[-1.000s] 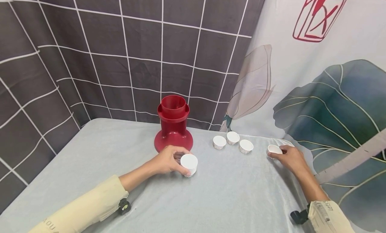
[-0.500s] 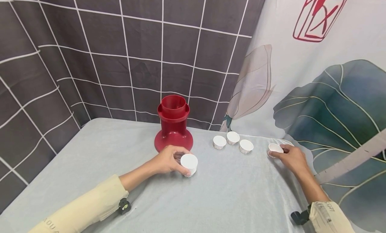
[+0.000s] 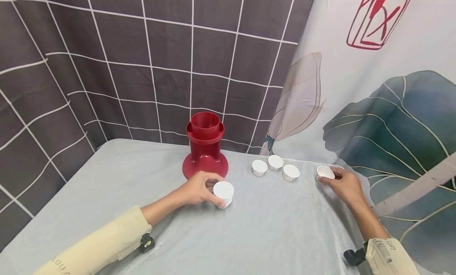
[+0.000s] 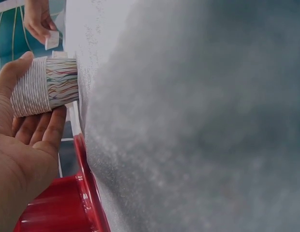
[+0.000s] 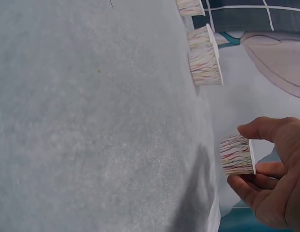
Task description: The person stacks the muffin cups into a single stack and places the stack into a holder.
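My left hand grips a stack of nested white paper baking cups, upright in front of the red stand. Thumb and fingers wrap opposite sides of the stack, whose lowest cup shows wavy coloured lines. At the right end of the table, my right hand pinches a single baking cup between thumb and fingers. In the right wrist view that cup has its mouth facing away from the cloth and its base close over it.
A red stand with a round base and open tube top stands at the back, just behind my left hand. Three baking cups sit in a loose group near the back edge. Grey cloth covers the table; hanging fabric rises behind.
My right hand has shifted slightly right, and its baking cup has risen a little from the cloth. The left hand and its stack have stayed in place.
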Demonstrator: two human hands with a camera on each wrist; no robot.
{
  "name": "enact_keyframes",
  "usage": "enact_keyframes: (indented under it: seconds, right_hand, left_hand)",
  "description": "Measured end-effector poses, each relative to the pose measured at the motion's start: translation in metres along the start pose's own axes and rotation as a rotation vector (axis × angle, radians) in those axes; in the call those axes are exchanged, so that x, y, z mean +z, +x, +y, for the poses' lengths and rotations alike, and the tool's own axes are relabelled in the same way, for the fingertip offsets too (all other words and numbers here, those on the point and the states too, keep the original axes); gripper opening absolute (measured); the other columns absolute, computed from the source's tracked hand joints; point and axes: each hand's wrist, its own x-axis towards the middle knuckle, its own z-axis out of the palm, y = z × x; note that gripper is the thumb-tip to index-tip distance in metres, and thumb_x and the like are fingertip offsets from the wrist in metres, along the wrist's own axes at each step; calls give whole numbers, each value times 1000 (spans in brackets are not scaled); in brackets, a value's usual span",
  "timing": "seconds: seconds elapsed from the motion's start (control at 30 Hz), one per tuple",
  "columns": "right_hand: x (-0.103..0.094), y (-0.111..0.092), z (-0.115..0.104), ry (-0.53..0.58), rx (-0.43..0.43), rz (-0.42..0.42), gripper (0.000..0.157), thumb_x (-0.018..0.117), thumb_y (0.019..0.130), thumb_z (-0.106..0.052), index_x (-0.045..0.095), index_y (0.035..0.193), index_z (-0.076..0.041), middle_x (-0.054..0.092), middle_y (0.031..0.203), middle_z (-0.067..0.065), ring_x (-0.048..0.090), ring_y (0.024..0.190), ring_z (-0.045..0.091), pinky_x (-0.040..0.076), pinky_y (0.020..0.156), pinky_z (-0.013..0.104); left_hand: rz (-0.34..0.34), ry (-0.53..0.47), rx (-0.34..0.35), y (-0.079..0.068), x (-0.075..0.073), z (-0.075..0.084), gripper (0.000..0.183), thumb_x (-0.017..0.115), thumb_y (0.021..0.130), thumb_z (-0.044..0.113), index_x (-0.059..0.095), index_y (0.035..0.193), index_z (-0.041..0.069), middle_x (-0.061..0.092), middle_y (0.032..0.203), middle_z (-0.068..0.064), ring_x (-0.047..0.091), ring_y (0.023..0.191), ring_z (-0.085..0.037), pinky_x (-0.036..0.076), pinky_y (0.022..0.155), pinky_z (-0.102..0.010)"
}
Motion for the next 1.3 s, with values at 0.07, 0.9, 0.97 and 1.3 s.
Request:
enact_keyframes:
  seconds: [0.07,0.9,0.97,1.3]
  right_hand:
    - [1,-1,-2,11,-5,14,85,79,103,-41,48,161,13,61,151,42,66,128,55,57,94,59]
    - [10,-8,-27,50,-95,141,76,85,99,-40,62,150,12,73,138,37,73,121,48,46,76,21]
    - [11,-8,-29,45,-106,147,76,85,99,-40,63,149,12,73,138,37,73,121,49,46,76,21]
    - [14,-9,-40,47,-143,136,74,86,98,-38,64,150,10,74,138,35,74,123,48,53,87,33]
  left_hand:
    - [-2,-5,5,0,0,0,52,102,81,16,82,129,10,83,120,-8,77,104,-17,65,90,-29]
    - [-3,15,-14,0,-1,2,53,102,80,18,83,129,14,83,122,-4,76,109,-18,65,91,-31]
    - [-3,11,-15,0,-1,2,53,102,80,18,83,129,14,83,121,-4,76,108,-18,65,91,-31]
    - [0,4,-7,0,-1,1,53,103,79,18,83,128,14,84,118,-4,77,104,-17,66,90,-31]
